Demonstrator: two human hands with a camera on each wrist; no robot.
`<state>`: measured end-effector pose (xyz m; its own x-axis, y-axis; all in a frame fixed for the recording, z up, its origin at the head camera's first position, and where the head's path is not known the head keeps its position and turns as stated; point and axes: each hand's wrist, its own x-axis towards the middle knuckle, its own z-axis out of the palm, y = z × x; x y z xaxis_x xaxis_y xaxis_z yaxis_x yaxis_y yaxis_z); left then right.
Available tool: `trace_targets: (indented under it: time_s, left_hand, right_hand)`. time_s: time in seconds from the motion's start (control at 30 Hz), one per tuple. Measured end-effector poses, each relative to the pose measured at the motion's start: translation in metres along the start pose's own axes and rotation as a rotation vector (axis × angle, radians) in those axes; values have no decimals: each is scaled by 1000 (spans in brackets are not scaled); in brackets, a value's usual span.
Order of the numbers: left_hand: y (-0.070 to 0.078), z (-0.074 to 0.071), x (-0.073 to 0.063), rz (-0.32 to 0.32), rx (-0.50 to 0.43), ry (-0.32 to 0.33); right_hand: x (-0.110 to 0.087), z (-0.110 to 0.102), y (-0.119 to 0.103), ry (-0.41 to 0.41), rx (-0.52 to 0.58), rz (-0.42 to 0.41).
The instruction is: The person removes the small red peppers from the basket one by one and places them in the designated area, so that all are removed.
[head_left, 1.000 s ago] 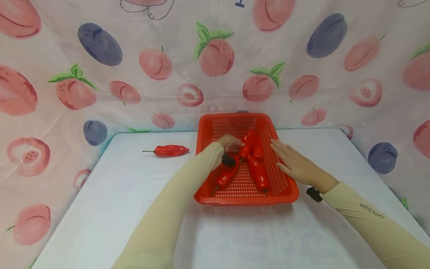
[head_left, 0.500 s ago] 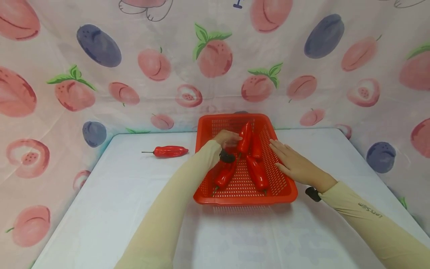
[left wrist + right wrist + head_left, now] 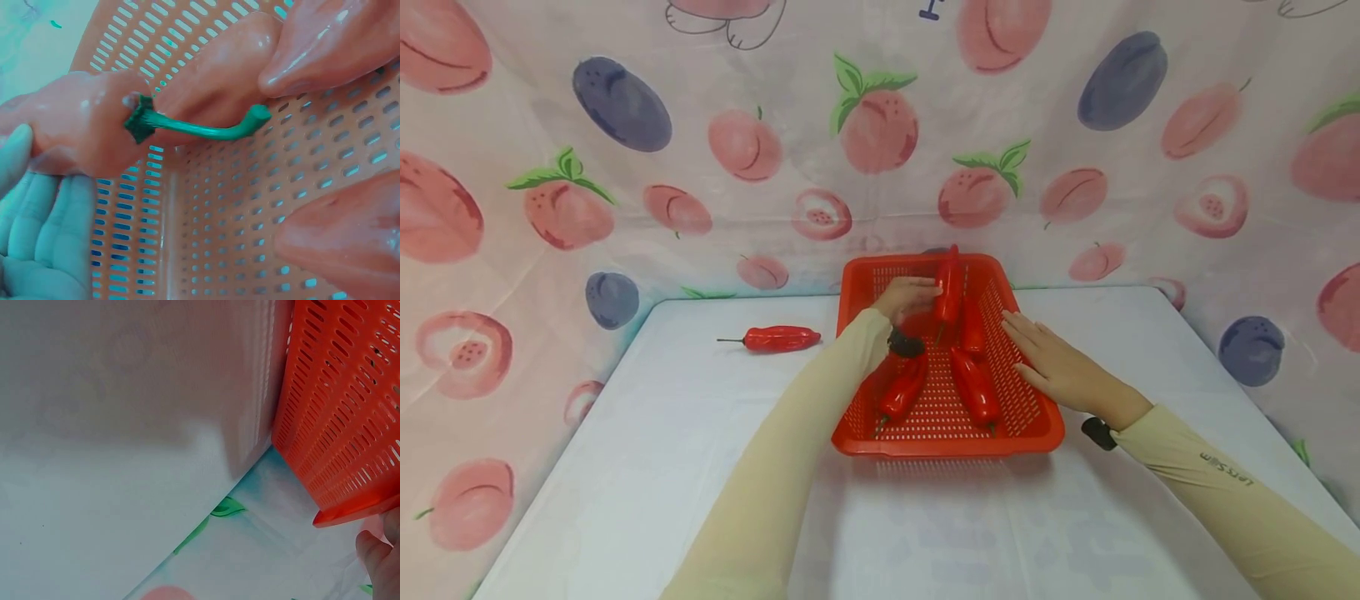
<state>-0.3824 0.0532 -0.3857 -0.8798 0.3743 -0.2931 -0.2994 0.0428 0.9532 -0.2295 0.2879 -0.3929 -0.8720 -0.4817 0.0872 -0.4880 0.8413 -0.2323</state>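
Observation:
My left hand [image 3: 907, 298] pinches a glossy red pepper [image 3: 950, 292] between thumb and fingers, inside the red plastic basket [image 3: 947, 448] near its back wall. The pepper's tip overlaps the back rim. In the left wrist view, its curved green stem [image 3: 206, 130] points away from the hand. Below it in the basket lie a front left pepper [image 3: 904, 392], a front right pepper [image 3: 976, 392] and another pepper [image 3: 973, 330] along the right wall. My right hand [image 3: 1067, 367] rests on the basket's right rim, its fingers straight.
One more red pepper [image 3: 782, 338] lies on the white table [image 3: 700, 417] left of the basket, stem pointing left. A fruit-patterned cloth [image 3: 880, 208] hangs close behind the basket and along the table's sides.
My left hand has lifted the pepper and moved it back toward the basket's rear wall, away from the other peppers. My right hand has stayed in place on the rim.

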Motion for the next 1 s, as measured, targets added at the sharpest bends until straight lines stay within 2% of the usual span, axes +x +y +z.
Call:
trace_targets:
  time_s: [0.1,0.2,0.43,0.63,0.83,1.0]
  left_hand:
    - [-4,-2,8,30,-14,-6]
    - [0,-3,3,55,4,-18]
    - [19,-4,-19,95,66,-69]
    - [29,-3,-35,123,92,-102]
    - [31,-4,-47,182,115,-127]
    - [27,-6,-56,215,160,-90]
  right_hand:
    - [0,0,-1,-2,2,0]
    - [1,0,-1,-5,1,-1]
    - [0,0,-1,-8,0,0]
    - [0,0,-1,-8,3,2]
    - [1,0,-1,-9,3,1]
    - [0,0,0,-1,-5,-7]
